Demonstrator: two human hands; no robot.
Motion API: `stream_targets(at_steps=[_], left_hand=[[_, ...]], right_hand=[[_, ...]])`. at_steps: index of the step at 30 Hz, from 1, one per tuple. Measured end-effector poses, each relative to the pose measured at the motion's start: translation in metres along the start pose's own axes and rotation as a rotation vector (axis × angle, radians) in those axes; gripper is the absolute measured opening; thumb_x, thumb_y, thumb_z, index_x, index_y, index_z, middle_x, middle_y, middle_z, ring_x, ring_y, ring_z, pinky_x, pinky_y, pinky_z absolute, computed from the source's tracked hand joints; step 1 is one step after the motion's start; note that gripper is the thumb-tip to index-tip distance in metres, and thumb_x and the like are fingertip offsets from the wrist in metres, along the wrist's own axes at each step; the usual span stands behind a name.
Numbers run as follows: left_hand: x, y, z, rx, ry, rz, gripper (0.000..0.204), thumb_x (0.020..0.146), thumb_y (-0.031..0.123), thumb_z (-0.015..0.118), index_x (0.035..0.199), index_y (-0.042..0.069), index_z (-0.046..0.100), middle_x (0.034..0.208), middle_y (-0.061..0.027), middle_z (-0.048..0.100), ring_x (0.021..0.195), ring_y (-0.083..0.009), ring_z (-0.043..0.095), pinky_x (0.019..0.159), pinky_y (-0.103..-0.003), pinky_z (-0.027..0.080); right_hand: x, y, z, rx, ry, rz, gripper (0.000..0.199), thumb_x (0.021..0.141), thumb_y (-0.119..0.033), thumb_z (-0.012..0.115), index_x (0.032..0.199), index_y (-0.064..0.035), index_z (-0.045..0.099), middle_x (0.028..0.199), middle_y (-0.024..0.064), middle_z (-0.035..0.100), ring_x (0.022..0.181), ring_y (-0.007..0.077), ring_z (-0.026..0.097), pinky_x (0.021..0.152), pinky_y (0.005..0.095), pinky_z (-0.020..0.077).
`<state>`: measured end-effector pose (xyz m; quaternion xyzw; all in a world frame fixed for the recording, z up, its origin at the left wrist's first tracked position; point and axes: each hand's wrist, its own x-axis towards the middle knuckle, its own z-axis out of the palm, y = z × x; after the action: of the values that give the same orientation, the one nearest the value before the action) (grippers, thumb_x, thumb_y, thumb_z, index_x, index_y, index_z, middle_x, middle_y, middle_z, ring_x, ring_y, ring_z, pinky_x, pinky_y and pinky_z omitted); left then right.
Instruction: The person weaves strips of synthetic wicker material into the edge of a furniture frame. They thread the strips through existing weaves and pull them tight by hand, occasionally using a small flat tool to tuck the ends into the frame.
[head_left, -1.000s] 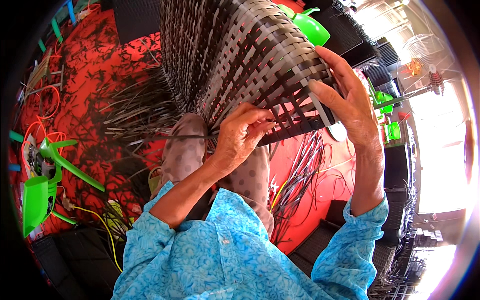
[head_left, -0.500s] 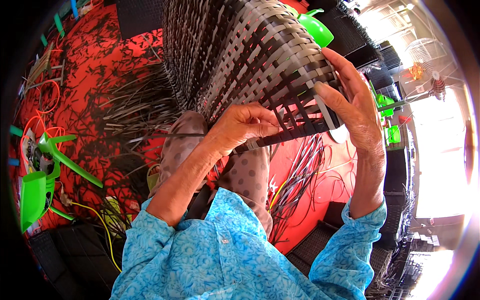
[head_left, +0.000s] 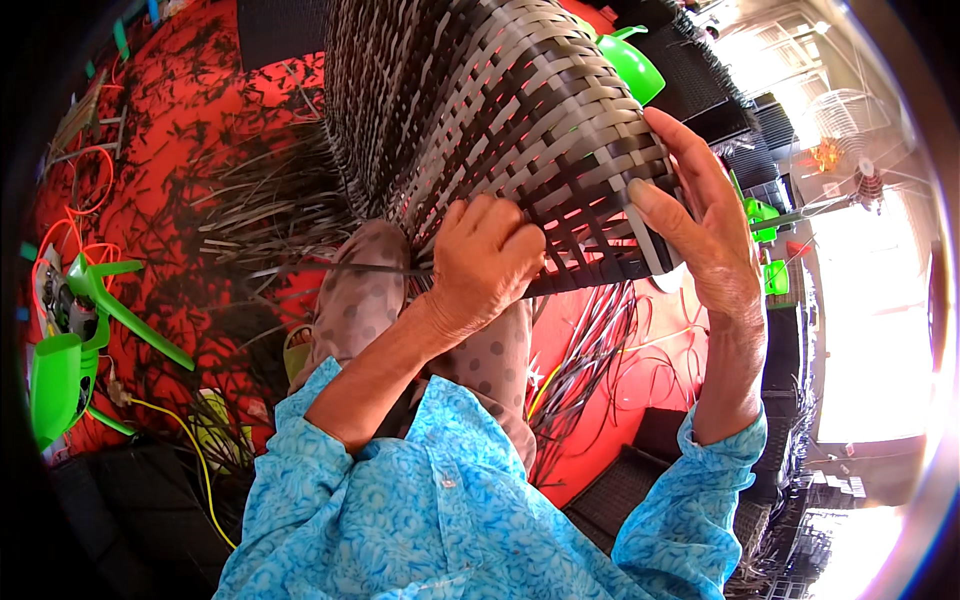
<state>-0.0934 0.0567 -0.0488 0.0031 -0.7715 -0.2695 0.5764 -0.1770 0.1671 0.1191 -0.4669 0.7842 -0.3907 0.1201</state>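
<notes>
While the woven panel (head_left: 500, 110) is leaning over the person's knees, its long axis running up and away, both hands are working at its near lower edge. The left hand (head_left: 487, 265) is curling shut on the strips there, fingers bent together, knuckles toward the camera. The right hand (head_left: 700, 215) is lying open-fingered against the right corner, thumb pressing the grey edge. Loose strips (head_left: 590, 350) are hanging below. The left fingertips are hidden behind the weave; which strip they are pinching is unclear.
</notes>
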Motion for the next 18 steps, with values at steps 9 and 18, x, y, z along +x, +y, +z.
stream_targets(at_steps=[9, 18], left_hand=[[-0.043, -0.007, 0.003, -0.505, -0.135, -0.599, 0.019, 0.076, 0.001, 0.063, 0.094, 0.001, 0.056, 0.081, -0.0078, 0.055, 0.074, -0.0171, 0.056, 0.064, -0.026, 0.046], [-0.054, -0.007, 0.004, -0.656, -0.198, -0.715, 0.014, 0.079, 0.005, 0.062, 0.092, 0.001, 0.06, 0.081, -0.0038, 0.057, 0.072, -0.009, 0.055, 0.064, -0.021, 0.045]], right_hand=[[0.003, -0.001, 0.0, 0.114, 0.019, 0.034, 0.055, 0.079, -0.013, 0.063, 0.126, -0.0014, 0.038, 0.113, 0.0102, 0.052, 0.102, 0.0143, 0.05, 0.09, 0.0275, 0.0388], [0.001, -0.004, 0.004, 0.083, 0.019, 0.01, 0.056, 0.078, -0.013, 0.064, 0.125, 0.0013, 0.038, 0.114, 0.0111, 0.051, 0.104, 0.0151, 0.049, 0.093, 0.0265, 0.0356]])
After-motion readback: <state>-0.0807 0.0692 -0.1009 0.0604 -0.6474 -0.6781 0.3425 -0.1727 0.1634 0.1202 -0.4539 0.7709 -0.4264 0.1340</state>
